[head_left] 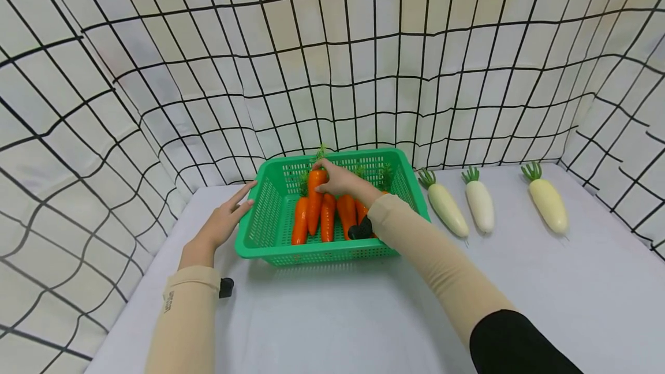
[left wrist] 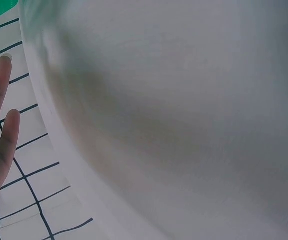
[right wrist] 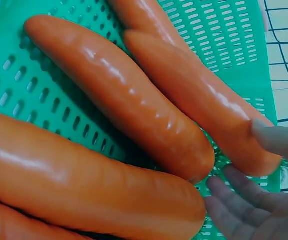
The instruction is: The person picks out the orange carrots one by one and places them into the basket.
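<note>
In the head view a green plastic basket point(head_left: 312, 251) holds several orange carrots with leafy green tops. My right hand point(head_left: 340, 180) reaches into it and pinches one carrot point(head_left: 314, 204) near its leafy end. That carrot lies partly over its neighbours, tilted. The right wrist view shows the thumb on the upper side of this carrot point(right wrist: 204, 97) and fingers below; another carrot point(right wrist: 128, 100) lies close beside the fingertips. At the basket's left side, my left hand point(head_left: 224, 221) has its fingers extended at the rim; whether they touch it, I cannot tell.
Three white radishes with green stems lie right of the basket: one near it point(head_left: 448, 209), one in the middle point(head_left: 480, 206), one farther right point(head_left: 549, 205). A black wire grid point(head_left: 332, 79) over white cloth surrounds the white tabletop point(head_left: 322, 316) at back and sides.
</note>
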`<state>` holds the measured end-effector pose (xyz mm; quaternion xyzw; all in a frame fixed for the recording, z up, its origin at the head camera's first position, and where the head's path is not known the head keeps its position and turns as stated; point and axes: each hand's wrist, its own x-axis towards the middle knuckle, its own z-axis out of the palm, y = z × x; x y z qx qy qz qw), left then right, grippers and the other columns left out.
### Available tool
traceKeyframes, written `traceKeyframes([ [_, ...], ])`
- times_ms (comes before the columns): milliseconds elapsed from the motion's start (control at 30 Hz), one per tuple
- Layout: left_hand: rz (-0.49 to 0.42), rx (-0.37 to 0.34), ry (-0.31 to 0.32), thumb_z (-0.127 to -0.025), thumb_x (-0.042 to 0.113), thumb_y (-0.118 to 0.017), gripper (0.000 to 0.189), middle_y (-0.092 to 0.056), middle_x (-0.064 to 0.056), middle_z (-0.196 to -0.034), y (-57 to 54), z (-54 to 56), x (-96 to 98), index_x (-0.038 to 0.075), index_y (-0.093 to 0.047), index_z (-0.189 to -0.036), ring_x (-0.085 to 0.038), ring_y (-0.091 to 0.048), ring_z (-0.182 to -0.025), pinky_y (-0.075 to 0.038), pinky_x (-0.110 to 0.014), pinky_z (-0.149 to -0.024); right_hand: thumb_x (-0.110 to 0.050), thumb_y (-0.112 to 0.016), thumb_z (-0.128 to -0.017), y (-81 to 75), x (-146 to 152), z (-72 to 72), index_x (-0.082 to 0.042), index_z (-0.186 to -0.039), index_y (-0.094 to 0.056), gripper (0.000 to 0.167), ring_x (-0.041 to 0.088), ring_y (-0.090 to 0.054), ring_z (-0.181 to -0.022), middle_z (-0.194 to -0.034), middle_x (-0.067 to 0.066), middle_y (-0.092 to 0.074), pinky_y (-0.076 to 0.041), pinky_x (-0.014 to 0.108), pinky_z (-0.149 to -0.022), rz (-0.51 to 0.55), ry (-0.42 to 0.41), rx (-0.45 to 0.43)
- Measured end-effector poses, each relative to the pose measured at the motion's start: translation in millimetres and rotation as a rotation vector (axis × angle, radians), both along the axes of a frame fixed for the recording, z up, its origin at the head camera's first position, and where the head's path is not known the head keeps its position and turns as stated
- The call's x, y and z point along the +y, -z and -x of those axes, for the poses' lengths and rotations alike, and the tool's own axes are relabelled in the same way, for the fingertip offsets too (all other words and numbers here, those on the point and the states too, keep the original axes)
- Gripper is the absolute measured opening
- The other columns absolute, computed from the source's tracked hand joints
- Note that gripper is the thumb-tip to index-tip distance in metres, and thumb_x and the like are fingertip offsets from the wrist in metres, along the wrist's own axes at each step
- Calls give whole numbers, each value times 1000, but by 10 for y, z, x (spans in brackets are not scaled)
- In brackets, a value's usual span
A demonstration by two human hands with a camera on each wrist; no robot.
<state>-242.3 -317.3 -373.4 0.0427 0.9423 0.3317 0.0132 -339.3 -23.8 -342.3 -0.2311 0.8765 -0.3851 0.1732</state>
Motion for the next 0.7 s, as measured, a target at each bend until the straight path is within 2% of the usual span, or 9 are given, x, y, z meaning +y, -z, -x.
traceKeyframes([
  [67,-2,1,-2,-108,58,-34,67,-38,-36,-153,2,1,5,30,-16,-166,-61,-36,-137,-28,-80,-103,-16,-63,-104,10,14,-4,-15,-150,-43,50,24,-54,-89,-144,19,-51,-45,37,-77,-54,-27,25],
  [167,-4,-1,0,-108,58,-34,67,-36,-35,-155,11,-11,9,29,-17,-166,-60,-36,-138,-28,-80,-103,-14,-62,-104,44,19,-4,-13,-150,-44,49,29,-56,-116,-153,18,-45,-48,40,-92,-107,-95,33],
  [300,-5,-14,2,-108,57,-33,67,-34,-35,-156,19,-45,3,29,-16,-166,-60,-35,-138,-29,-80,-103,-11,-60,-105,85,7,-4,-15,-157,-37,57,33,-42,-142,-160,17,-37,-41,44,-111,-179,-224,10],
  [433,-8,-1,4,-109,56,-33,66,-35,-35,-155,-3,-45,-2,29,-16,-166,-60,-36,-138,-29,-80,-103,-14,-59,-106,83,-3,-2,-20,-162,-33,63,33,-27,-151,-166,15,-27,-32,48,-118,-256,-293,25],
  [700,-15,-23,-3,-108,58,-33,66,-33,-34,-157,-11,13,13,34,-15,-166,-59,-35,-139,-28,-79,-104,-19,-55,-108,84,31,-3,-27,-164,-29,62,30,-26,-152,-168,11,-24,-28,46,-120,-390,-372,33],
])
